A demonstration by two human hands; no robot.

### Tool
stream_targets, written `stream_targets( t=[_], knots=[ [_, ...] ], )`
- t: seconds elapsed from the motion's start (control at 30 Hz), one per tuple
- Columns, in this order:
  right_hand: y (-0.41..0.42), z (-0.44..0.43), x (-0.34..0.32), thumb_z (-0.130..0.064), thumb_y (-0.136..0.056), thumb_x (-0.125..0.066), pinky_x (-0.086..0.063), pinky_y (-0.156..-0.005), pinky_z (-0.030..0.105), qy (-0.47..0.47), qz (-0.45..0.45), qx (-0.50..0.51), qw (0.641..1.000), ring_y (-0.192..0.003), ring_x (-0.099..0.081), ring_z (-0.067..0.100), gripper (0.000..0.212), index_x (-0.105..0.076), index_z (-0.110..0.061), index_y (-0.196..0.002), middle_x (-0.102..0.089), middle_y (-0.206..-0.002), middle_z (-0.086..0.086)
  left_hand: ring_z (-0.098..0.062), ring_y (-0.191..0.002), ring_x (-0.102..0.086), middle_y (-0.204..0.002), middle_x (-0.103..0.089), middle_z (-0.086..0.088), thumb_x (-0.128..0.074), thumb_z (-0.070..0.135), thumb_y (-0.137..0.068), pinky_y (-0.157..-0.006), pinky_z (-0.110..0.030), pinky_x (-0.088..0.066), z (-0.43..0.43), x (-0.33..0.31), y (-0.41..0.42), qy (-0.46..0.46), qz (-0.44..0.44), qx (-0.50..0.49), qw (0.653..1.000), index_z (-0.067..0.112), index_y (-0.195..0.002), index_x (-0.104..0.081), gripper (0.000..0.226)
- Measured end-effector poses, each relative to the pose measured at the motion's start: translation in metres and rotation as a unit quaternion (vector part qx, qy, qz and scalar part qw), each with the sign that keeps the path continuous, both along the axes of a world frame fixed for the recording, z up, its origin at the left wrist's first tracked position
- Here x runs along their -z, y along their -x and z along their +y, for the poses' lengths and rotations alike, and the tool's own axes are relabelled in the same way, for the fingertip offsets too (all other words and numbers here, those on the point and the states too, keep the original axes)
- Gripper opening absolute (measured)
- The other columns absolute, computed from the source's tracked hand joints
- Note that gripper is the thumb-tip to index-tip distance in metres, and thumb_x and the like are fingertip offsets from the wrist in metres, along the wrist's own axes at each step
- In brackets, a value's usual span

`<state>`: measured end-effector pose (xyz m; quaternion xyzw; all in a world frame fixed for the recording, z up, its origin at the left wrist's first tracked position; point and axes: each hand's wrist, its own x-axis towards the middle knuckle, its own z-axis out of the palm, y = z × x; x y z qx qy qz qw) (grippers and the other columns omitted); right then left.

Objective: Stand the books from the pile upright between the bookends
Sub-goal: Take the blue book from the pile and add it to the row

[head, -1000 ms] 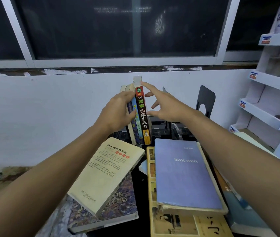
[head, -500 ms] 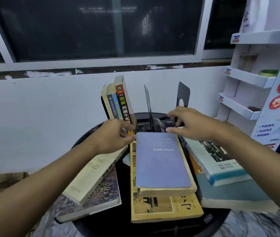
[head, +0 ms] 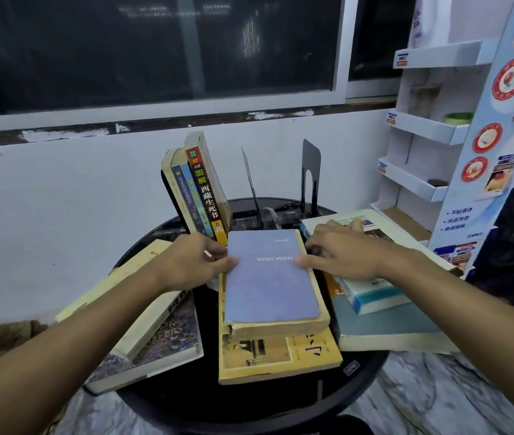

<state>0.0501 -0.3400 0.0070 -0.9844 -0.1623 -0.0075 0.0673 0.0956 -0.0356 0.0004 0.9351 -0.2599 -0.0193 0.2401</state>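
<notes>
The blue book (head: 269, 277) lies flat on top of the pile in the middle of the desk (head: 249, 403), its long side running from 6 to 12 o'clock. The left hand (head: 192, 262) and right hand (head: 340, 255) have an open grip, fingers touching its two side edges.

A round black table (head: 249, 403) carries flat book piles (head: 280, 356), leaning upright books (head: 199, 189) and black bookends (head: 310, 171).

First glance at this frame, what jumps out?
Both hands, left hand and right hand, touch the far edges of the blue book topping the middle pile on the round black table. Behind it, a few upright books lean left, beside the black bookend.
</notes>
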Motion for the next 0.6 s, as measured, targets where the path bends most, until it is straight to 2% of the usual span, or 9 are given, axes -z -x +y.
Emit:
stream_targets(
  t=[0.1,0.2,0.27,0.4,0.5,0.6],
  knots=[
    [0.0,0.004,0.003,-0.076,-0.093,-0.034,-0.022,-0.086,0.041,-0.011,0.006,-0.006,1.0,-0.096,-0.034,0.01,0.058,-0.063,-0.025,-0.093,-0.047,-0.089,-0.012,0.021,-0.08,-0.062,-0.09,-0.069,0.031,-0.06,0.05,-0.097,-0.065,-0.002,-0.042,0.001,0.004,-0.001,0.006,0.019,0.001,1.0,0.03,-0.109,-0.078,0.03],
    [-0.002,0.006,0.007,-0.074,-0.094,-0.032,-0.024,-0.089,0.043,0.018,0.001,-0.006,1.0,-0.097,-0.031,0.011,0.057,-0.057,-0.024,-0.088,-0.043,-0.087,-0.014,0.009,-0.085,-0.067,-0.096,-0.074,0.024,-0.056,0.054,-0.097,-0.074,-0.011,-0.047,-0.002,0.009,-0.001,0.015,0.043,0.01,0.999,0.032,-0.109,-0.078,0.033],
    [-0.005,0.007,0.01,-0.074,-0.094,-0.03,-0.026,-0.092,0.045,0.022,-0.001,-0.006,1.0,-0.098,-0.031,0.013,0.056,-0.054,-0.025,-0.083,-0.043,-0.087,-0.014,0.006,-0.08,-0.068,-0.092,-0.076,0.021,-0.055,0.054,-0.097,-0.068,-0.01,-0.047,-0.004,0.011,-0.001,0.02,0.047,0.008,0.999,0.032,-0.107,-0.078,0.034],
    [-0.007,0.008,0.013,-0.074,-0.095,-0.031,-0.028,-0.093,0.045,0.002,-0.001,-0.006,1.0,-0.1,-0.033,0.016,0.054,-0.055,-0.026,-0.085,-0.047,-0.088,-0.01,0.005,-0.064,-0.064,-0.066,-0.069,0.026,-0.056,0.053,-0.097,-0.057,-0.009,-0.041,-0.006,0.013,0.0,0.028,0.041,0.001,0.999,0.031,-0.09,-0.078,0.032],
    [-0.008,0.008,0.014,-0.071,-0.096,-0.034,-0.029,-0.093,0.045,-0.017,0.0,-0.009,1.0,-0.098,-0.034,0.016,0.05,-0.052,-0.027,-0.082,-0.048,-0.089,-0.007,-0.004,-0.067,-0.069,-0.069,-0.072,0.018,-0.056,0.053,-0.098,-0.062,-0.019,-0.049,-0.008,0.013,0.002,0.044,0.05,-0.005,0.998,0.024,-0.094,-0.081,0.038],
    [-0.008,0.007,0.016,-0.07,-0.096,-0.037,-0.03,-0.094,0.046,-0.042,0.005,-0.006,0.999,-0.097,-0.035,0.017,0.044,-0.049,-0.031,-0.078,-0.048,-0.087,-0.007,-0.002,-0.064,-0.069,-0.066,-0.071,0.02,-0.057,0.05,-0.099,-0.059,-0.014,-0.047,-0.01,0.014,0.005,0.061,0.053,-0.008,0.997,0.022,-0.097,-0.082,0.037]
  ],
)
